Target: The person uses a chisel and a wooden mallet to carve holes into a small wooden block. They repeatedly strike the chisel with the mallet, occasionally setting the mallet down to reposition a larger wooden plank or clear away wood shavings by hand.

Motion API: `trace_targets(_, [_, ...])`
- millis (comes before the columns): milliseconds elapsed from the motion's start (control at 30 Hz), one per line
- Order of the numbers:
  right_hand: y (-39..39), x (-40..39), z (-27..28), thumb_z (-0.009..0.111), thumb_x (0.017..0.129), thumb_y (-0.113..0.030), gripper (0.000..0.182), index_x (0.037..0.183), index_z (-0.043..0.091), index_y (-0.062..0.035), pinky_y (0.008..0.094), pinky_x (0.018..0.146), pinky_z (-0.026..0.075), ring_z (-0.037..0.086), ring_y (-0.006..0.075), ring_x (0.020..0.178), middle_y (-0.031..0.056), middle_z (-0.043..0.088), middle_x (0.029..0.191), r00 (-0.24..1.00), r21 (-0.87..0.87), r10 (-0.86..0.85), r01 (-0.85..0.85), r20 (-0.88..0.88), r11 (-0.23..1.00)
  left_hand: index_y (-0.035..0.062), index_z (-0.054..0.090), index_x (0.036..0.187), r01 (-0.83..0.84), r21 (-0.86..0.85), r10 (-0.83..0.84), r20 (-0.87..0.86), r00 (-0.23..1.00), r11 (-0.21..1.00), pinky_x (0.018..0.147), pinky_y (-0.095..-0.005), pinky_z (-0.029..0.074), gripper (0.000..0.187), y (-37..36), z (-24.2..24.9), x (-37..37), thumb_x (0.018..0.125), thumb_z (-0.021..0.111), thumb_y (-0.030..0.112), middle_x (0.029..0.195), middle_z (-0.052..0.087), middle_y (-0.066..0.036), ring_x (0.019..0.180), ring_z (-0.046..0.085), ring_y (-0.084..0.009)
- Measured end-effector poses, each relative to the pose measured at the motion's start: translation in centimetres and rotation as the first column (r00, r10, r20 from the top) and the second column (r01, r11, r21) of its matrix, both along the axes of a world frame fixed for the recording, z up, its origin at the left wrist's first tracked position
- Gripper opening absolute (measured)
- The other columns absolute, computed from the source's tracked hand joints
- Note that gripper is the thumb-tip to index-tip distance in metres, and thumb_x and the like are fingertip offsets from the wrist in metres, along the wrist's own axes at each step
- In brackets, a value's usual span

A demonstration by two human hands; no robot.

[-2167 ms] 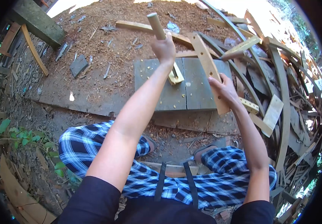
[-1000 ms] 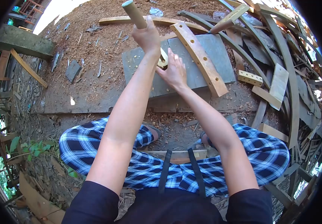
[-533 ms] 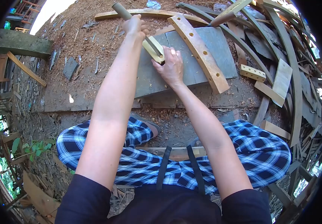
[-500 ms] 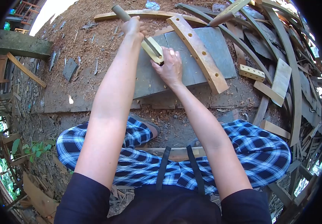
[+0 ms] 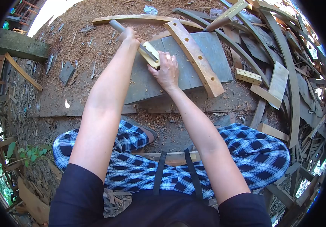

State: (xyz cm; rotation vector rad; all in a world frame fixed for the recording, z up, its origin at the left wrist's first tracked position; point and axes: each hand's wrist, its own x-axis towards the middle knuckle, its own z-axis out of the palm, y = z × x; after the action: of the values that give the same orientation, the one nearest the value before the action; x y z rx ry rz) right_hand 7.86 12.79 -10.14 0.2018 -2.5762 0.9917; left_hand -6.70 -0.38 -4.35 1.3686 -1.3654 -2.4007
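Head cam: the left hand (image 5: 129, 36), fist tight on the hatchet handle (image 5: 117, 26), has dropped from its raised swing, so the blade now meets the small pale wood block (image 5: 150, 54). Right hand (image 5: 166, 72) pins that block on the grey slab (image 5: 193, 64). Sawdust ground (image 5: 91, 41) and curved offcuts (image 5: 284, 75) surround it.

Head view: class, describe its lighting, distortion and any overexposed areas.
Head view: strong fisheye bends the long wooden strips at the right and leaves black corners; hard sun casts arm shadows on the grey slab; the top corners are blown out white; left hand and right hand stay sharp.
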Motion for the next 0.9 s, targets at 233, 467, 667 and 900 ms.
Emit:
trace_targets(233, [-4.0,2.4,2.1,0.080,0.070,-0.038,0.075,0.130,0.049,-0.0051,0.0419,0.090,0.040,0.050,0.0287,0.106,0.0104,0.050,0.113,0.894,-0.029,-0.376,0.395,0.243,0.918,0.0093,0.036,0.083,-0.161,-0.045,0.134,-0.358,0.924,0.986,0.036,-0.0259,0.020,0.024,-0.4,4.6,4.6,0.091,0.058,0.014,0.054,0.036,0.003,0.037,0.031,-0.0072])
trace_targets(467, [0.4,2.3,3.1,0.065,0.073,-0.005,0.080,0.146,0.033,-0.0050,0.0452,0.103,0.036,0.043,0.0378,0.118,0.0171,0.041,0.128,0.989,-0.120,0.149,-0.146,0.022,0.982,0.0117,0.036,0.077,-0.108,-0.150,0.016,-0.516,0.857,0.983,0.037,-0.0256,0.016,0.028,-4.3,6.8,5.7,0.092,0.060,0.013,0.053,0.031,0.005,0.038,0.024,-0.0052])
trace_targets(667, [1.8,-8.9,2.1,0.066,0.076,-0.013,0.060,0.135,0.052,-0.0147,0.0390,0.108,0.037,0.042,0.0238,0.133,0.0074,0.046,0.139,0.705,0.730,0.707,-0.460,-0.045,0.505,0.0100,0.035,0.073,-0.044,-0.186,-0.062,-0.529,0.846,0.982,0.035,-0.0272,0.016,0.031,-4.2,7.2,6.7,0.091,0.060,0.013,0.051,0.034,0.004,0.035,0.027,-0.0051])
trace_targets(900, [2.9,-4.4,7.1,0.066,0.079,-0.040,0.045,0.105,0.063,-0.0025,0.0423,0.088,0.052,0.066,0.0292,0.099,0.0148,0.064,0.108,0.863,0.507,0.235,-0.461,0.447,0.728,0.0100,0.038,0.078,-0.054,-0.218,-0.091,-0.602,0.793,0.974,0.037,-0.0250,0.016,0.027,-3.8,6.4,6.2,0.089,0.063,0.011,0.052,0.030,0.004,0.037,0.024,-0.0048])
